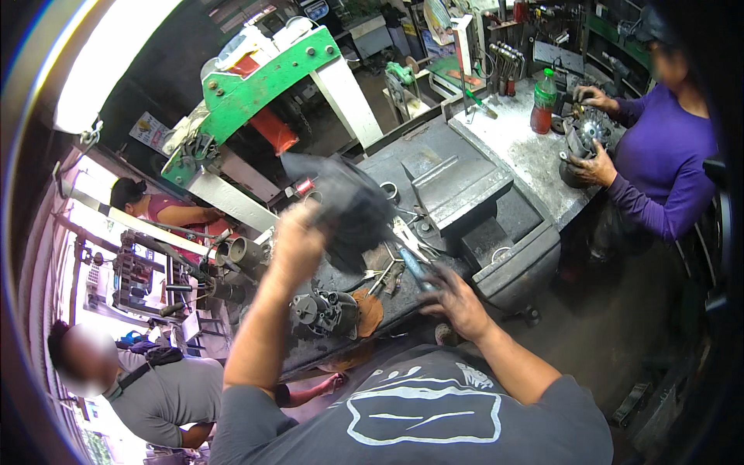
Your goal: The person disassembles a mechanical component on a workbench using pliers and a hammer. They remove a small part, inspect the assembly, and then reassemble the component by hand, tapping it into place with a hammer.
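Observation:
Motion blurs a dark, floppy piece that looks like a rag [349, 205]; my left hand [296, 242] is closed on its left side. It hangs over the workbench and hides part of the tools below. My right hand [457, 304] is lower and to the right, its fingers around the near end of a blue-handled tool [413, 266] whose far end I cannot make out. Just left of that hand, a round metal motor part [325, 312] sits at the bench's near edge, beside a brown leather-like piece [369, 312].
A grey metal vise-like block [463, 194] stands on the bench [411, 151]. Behind rises a green and white press frame [267, 93]. At right, a person in purple [659, 163] handles a metal part beside a bottle of red liquid [544, 105]. Another person [167, 395] is at lower left.

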The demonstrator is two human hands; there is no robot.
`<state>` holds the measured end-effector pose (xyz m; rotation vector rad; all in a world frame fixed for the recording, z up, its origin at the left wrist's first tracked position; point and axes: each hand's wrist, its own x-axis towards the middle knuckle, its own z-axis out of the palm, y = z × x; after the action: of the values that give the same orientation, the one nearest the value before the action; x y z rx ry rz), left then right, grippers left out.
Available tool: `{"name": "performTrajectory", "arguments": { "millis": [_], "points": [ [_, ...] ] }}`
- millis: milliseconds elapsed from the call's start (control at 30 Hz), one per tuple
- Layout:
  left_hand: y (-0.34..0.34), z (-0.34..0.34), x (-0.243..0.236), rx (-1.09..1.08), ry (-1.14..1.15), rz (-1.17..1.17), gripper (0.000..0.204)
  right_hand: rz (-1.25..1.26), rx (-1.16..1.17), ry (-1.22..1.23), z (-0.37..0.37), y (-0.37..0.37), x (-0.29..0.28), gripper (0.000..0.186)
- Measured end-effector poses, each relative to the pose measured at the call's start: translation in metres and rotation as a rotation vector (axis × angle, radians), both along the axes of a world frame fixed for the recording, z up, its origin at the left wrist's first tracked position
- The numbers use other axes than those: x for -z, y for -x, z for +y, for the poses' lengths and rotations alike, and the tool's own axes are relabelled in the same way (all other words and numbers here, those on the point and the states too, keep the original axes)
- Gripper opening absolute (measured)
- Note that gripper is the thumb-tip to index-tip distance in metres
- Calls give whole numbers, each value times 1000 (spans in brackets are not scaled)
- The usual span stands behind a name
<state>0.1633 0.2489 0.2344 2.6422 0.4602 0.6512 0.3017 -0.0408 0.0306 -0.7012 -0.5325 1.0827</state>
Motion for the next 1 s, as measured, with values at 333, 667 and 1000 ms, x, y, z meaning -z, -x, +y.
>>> {"name": "performTrajectory", "arguments": {
  "millis": [333, 667, 1000],
  "points": [
    [46, -173, 145, 298, 98, -302, 84, 127, -244, 190, 0, 42, -21, 47],
    [57, -179, 231, -330, 389, -5, 39, -976, -293, 438, -153, 60, -12, 89],
    [-52, -116, 122, -630, 74, -213, 93, -1210, -189, 1233, -326, -67, 35, 92]
  ]
}}
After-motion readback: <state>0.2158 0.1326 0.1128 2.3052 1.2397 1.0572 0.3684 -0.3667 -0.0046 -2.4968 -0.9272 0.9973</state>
